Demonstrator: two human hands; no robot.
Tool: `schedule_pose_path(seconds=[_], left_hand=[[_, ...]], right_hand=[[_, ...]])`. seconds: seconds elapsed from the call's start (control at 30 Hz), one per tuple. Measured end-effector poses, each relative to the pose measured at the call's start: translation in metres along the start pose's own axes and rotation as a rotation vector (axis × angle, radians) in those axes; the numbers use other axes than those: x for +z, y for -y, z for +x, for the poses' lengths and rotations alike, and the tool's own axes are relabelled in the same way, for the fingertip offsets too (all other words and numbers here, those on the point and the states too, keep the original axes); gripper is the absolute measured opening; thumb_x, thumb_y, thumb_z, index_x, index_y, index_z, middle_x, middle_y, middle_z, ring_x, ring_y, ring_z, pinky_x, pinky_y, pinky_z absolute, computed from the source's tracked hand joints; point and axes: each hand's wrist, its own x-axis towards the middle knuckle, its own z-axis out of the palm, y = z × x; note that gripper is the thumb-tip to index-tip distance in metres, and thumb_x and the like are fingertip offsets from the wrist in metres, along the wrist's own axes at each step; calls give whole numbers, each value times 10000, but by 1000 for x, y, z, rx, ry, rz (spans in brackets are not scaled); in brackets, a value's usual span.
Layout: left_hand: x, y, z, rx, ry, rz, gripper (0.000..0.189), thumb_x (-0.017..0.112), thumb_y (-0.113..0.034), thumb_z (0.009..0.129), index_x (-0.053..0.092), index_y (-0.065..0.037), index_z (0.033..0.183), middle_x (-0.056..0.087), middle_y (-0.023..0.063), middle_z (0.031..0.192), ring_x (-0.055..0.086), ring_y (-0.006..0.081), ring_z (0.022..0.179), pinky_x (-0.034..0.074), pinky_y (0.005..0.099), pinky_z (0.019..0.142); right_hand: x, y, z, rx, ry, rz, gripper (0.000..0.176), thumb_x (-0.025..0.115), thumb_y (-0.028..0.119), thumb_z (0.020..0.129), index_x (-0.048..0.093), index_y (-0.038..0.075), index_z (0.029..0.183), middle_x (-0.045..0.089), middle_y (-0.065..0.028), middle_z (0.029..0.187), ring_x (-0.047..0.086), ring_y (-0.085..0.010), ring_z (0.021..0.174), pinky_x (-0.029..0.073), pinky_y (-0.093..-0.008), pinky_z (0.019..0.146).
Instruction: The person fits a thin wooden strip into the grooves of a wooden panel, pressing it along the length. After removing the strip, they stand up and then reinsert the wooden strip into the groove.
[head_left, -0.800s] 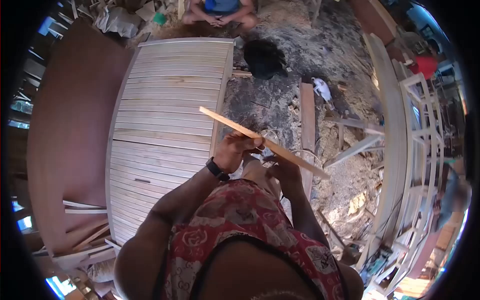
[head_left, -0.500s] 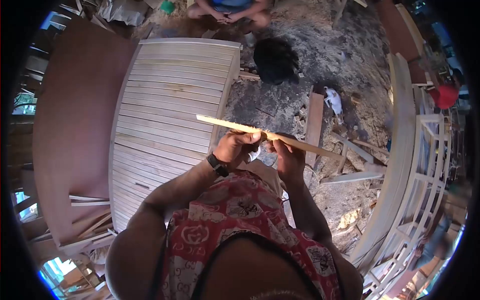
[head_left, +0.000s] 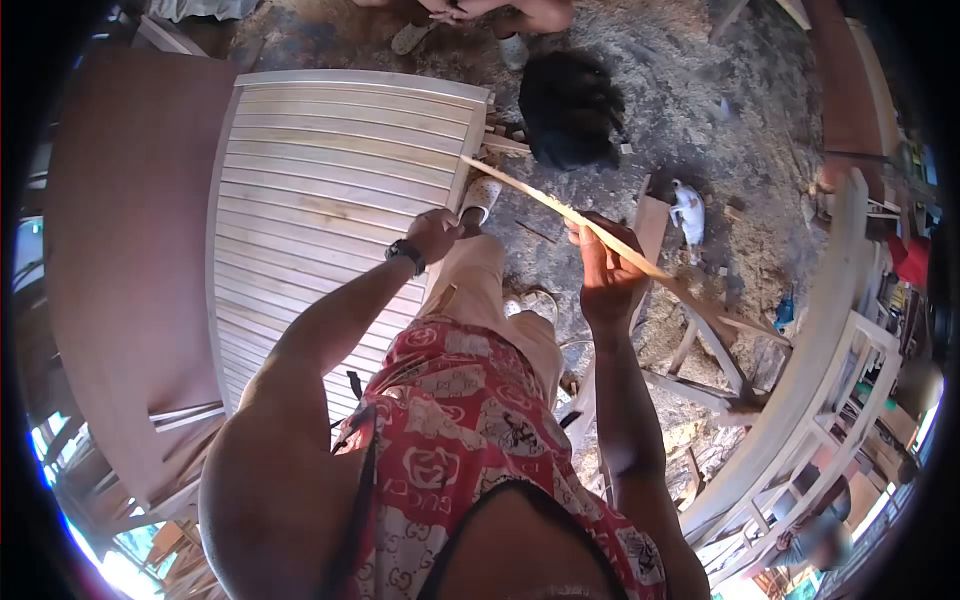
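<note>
The right hand (head_left: 608,268) grips a long, thin wooden strip (head_left: 540,197) between its thumb and fingers, holding it aloft at a slant. The left hand (head_left: 435,235), with a wristwatch (head_left: 407,256) behind it, has its fingers curled in beside the wearer's knee; whether it is clasping anything, or touches the panel under it, I cannot tell. The strip's pointed end reaches up and left, appearing over the right edge of the slatted wooden panel (head_left: 330,180); its other end runs down and right toward propped timber pieces (head_left: 715,360).

Room to move lies over the floor (head_left: 640,90), which runs from the panel's right edge past a reddish plank (head_left: 652,225) to a long pale beam (head_left: 835,290) curving down the right side. A small white animal (head_left: 689,215) lies just beside the plank. A dark shape (head_left: 570,110) sits near the panel's upper right corner, its nature hard to make out. Left of the panel stretches a broad brown board (head_left: 130,240).

At the top, another person's legs and clasped hands (head_left: 452,10) are cut off by the frame. The strip's lower end is hard to separate from the timber behind it, and the figure (head_left: 820,540) at lower right is blurred.
</note>
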Motion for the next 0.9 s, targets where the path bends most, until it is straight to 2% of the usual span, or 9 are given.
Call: schedule_pose_path(seconds=[0.1,0.2,0.23,0.3,0.33,0.5,0.67,0.87,0.9], left_hand=[[-12,56,96,55,-53,295,317,765,-281,893,737,-63,1121,716,192,1137,657,399,1121,539,487,987],[-36,90,168,71,-114,440,519,764,-333,907,627,-63,1329,579,191,1396,509,389,1339,462,527,1090],[-43,101,195,52,-106,490,557,744,-354,925,598,-76,1386,546,179,1452,491,382,1376,434,560,1109],[-46,126,233,165,-267,634,606,728,-383,932,574,-91,1441,505,185,1507,463,379,1415,390,581,1145],[-53,129,248,242,-261,603,626,725,-396,930,565,-100,1458,486,183,1528,447,379,1431,371,592,1160],[-64,142,259,386,-177,670,667,718,-392,936,526,-118,1512,448,156,1572,389,371,1484,296,613,1211],[-41,160,258,428,-307,598,648,708,-391,937,539,-141,1511,425,111,1619,383,334,1500,234,654,1204],[-40,165,260,452,-334,562,642,694,-431,940,553,-150,1500,450,102,1607,388,328,1499,221,650,1208],[-40,165,261,464,-334,551,642,694,-431,940,553,-150,1500,450,102,1607,388,328,1499,221,650,1208]], right_hand=[[28,-52,59,-37,20,-221,162,672,-29,993,736,-14,1141,768,-139,1113,726,-203,1018,577,-331,887],[53,-110,100,61,95,-306,131,676,2,994,746,7,1105,775,-137,1081,742,-201,996,578,-330,872],[65,-139,132,22,86,-296,131,676,2,994,746,7,1105,775,-137,1081,742,-201,996,578,-330,872],[80,-176,146,-61,112,-336,123,678,22,996,746,15,1097,773,-148,1041,762,-235,952,586,-341,826],[92,-184,163,-127,118,-386,115,692,20,980,746,14,1080,773,-153,998,775,-259,899,594,-350,781],[135,-238,201,-151,183,-343,89,709,9,950,731,13,1036,775,-142,955,776,-269,854,599,-349,750],[157,-266,212,-220,235,-430,56,711,10,943,720,22,998,765,-138,924,773,-281,836,599,-349,728],[180,-285,218,-300,282,-503,86,739,35,933,695,34,1007,757,-136,905,763,-309,789,590,-381,681],[182,-283,224,-401,299,-545,99,745,38,929,690,32,1012,755,-136,891,761,-314,778,587,-383,670]])
